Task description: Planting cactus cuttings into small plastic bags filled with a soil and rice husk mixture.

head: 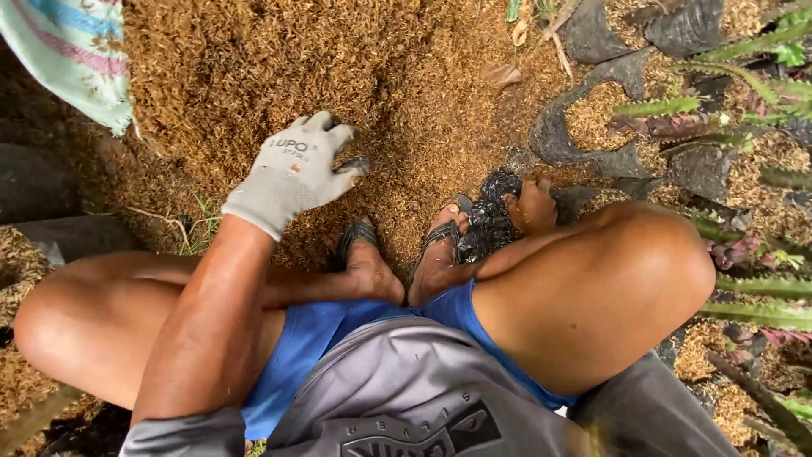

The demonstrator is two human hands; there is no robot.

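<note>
I am squatting over a large pile of brown husk-like material [279, 68]. My left hand [296, 169] wears a grey work glove and rests palm down on the pile, fingers spread and digging into it. My bare right hand [531, 206] reaches past my right knee and grips the rim of a small crinkled black plastic bag [491, 211] standing on the ground just beyond my sandalled feet [406, 254].
A striped woven sack [72, 55] hangs at the top left. Several black plastic bags filled with husk [592, 127] and green spiny cactus stems [753, 288] crowd the right side. A dark stone [34, 182] lies at the left.
</note>
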